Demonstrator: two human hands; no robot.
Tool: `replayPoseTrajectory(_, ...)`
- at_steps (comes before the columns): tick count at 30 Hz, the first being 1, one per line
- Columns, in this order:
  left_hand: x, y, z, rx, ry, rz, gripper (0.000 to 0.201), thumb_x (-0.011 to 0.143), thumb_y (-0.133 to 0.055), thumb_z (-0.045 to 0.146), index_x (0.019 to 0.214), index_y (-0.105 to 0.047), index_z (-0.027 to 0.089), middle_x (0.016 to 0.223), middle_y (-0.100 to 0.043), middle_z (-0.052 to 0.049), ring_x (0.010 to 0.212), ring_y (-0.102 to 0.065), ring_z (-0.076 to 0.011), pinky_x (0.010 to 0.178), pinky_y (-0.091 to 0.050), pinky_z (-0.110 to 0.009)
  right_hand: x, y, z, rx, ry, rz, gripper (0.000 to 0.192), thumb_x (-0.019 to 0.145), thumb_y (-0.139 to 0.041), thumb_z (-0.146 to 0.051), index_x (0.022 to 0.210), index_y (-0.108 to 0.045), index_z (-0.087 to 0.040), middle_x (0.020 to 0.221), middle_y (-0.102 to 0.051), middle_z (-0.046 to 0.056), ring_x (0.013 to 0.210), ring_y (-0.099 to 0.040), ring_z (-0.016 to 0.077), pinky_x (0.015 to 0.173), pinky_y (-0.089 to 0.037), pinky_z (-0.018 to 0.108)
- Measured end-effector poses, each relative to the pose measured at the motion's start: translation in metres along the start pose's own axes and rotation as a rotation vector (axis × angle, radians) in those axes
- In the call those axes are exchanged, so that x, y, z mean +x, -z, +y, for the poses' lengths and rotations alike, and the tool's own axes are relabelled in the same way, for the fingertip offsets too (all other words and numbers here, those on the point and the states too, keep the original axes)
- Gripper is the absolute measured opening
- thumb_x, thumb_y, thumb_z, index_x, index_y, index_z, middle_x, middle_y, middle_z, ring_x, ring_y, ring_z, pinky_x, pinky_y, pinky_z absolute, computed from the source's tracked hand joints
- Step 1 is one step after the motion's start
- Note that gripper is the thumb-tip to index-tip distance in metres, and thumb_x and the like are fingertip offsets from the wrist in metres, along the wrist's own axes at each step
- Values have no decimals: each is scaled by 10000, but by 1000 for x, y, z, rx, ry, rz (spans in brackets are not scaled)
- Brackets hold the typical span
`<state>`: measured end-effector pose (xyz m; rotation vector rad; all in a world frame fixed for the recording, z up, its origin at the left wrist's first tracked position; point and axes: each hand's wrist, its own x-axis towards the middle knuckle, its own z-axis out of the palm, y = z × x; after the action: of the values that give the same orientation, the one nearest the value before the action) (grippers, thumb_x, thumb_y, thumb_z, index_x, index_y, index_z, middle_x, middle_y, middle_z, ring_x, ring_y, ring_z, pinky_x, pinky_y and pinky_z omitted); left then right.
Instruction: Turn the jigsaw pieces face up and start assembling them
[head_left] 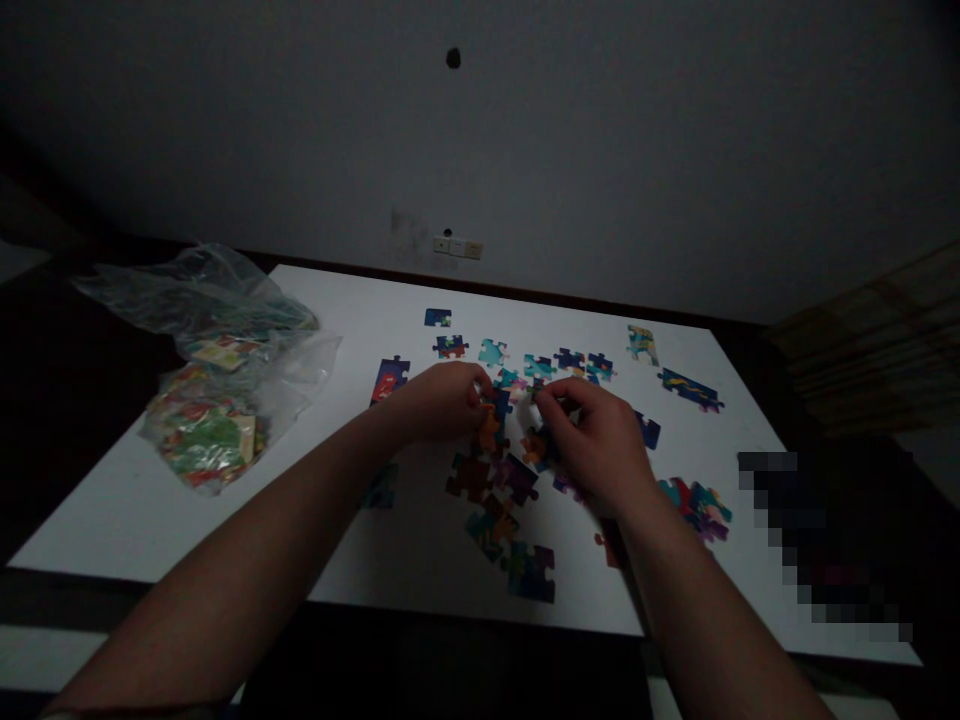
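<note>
Over the middle of a white table top [150, 500], my left hand [439, 400] pinches a blue and orange puzzle piece [495, 415] at its fingertips. My right hand [600, 440] is curled close beside it, its fingers closed on a small puzzle piece [534, 445] that is mostly hidden by the fingers. Both hands nearly meet above a cluster of loose puzzle pieces [499, 495] lying flat. Several more pieces [555, 362] are scattered beyond the hands.
Clear plastic bags [217, 390] holding colourful pieces lie at the table's left edge. More pieces sit at the right, one long dark blue [690, 388] and a joined group [697, 505]. A dim wall with a socket plate [457, 245] stands behind.
</note>
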<state>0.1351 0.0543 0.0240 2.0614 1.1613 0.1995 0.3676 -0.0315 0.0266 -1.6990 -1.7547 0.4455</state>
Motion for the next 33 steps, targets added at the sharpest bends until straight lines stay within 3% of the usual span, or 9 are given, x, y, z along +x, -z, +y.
replayPoseTrajectory(3,-5,-1,4,197,-46,2,352,937,-668,351,1202,-797,159,1002,-830,-136,865,-731,-266,797,-523,-383,-1,-1,1,-49,13,-65,259,1039,-610,-427,963,-795,-262,925,-810,58,846,-739,255,766,-489,389)
replayPoseTrajectory(8,-13,-2,4,431,-89,99,439,976,-646,375,1335,-749,143,1385,-742,-247,1153,-735,-364,910,-563,-455,-2,-2,4,-125,78,-145,256,1043,-583,-328,1116,-822,-268,1103,-849,102,983,-772,297,830,-516,431)
replayPoseTrajectory(15,-13,1,14,418,-67,-13,230,979,-686,435,1075,-777,246,1106,-808,-118,982,-742,-317,792,-532,-422,-7,0,-7,-227,301,-500,116,907,-762,-216,1005,-814,-249,916,-769,55,846,-675,240,733,-417,364)
replayPoseTrajectory(17,-10,5,12,428,-46,77,240,1016,-644,415,1105,-777,236,1149,-805,-123,1007,-738,-320,832,-544,-435,-7,0,-10,-244,277,-504,115,905,-772,-223,1006,-818,-250,895,-757,49,817,-656,228,711,-390,355)
replayPoseTrajectory(20,-3,10,1,501,3,348,332,1071,-545,310,1305,-743,181,1315,-761,-174,1173,-702,-354,975,-553,-481,-7,1,-8,-262,225,-473,102,944,-718,-229,984,-810,-246,903,-757,60,827,-664,234,715,-396,358)
replayPoseTrajectory(22,2,11,-9,584,39,457,408,1099,-501,304,1401,-709,123,1385,-710,-228,1273,-647,-391,1057,-535,-515,-6,1,-6,-266,218,-445,147,967,-660,-198,984,-799,-239,948,-773,73,872,-686,247,747,-426,367)
replayPoseTrajectory(27,10,7,-25,659,67,428,452,1119,-517,402,1351,-763,102,1389,-656,-263,1308,-590,-430,1107,-514,-555,-3,-1,0,-301,268,-358,212,999,-600,-181,1079,-792,-222,1021,-803,100,981,-701,297,813,-468,406)
replayPoseTrajectory(33,12,10,-26,586,78,389,444,1110,-555,446,1300,-788,118,1413,-633,-254,1321,-574,-422,1128,-504,-544,-4,-4,4,-299,298,-300,169,1046,-610,-246,1080,-774,-223,1017,-793,103,1013,-681,319,864,-500,445)
